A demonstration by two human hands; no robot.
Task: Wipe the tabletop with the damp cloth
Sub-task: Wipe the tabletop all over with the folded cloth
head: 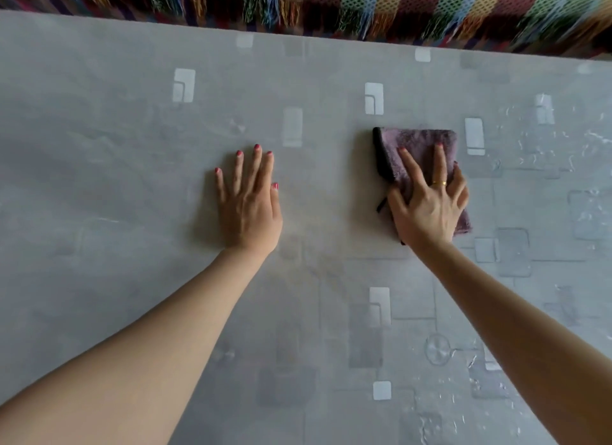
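Cloth (418, 153), folded, lay right of centre under right hand (427, 209), fingers spread, pressing flat. Left hand (249, 209) braced open-palmed on tabletop (99, 179). Even pressure, overlapping strokes advisable.

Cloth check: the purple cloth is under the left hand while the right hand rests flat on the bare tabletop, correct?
Not quite: the hands are swapped. The head view shows the purple cloth under the right hand, while the left hand rests flat on the bare tabletop.
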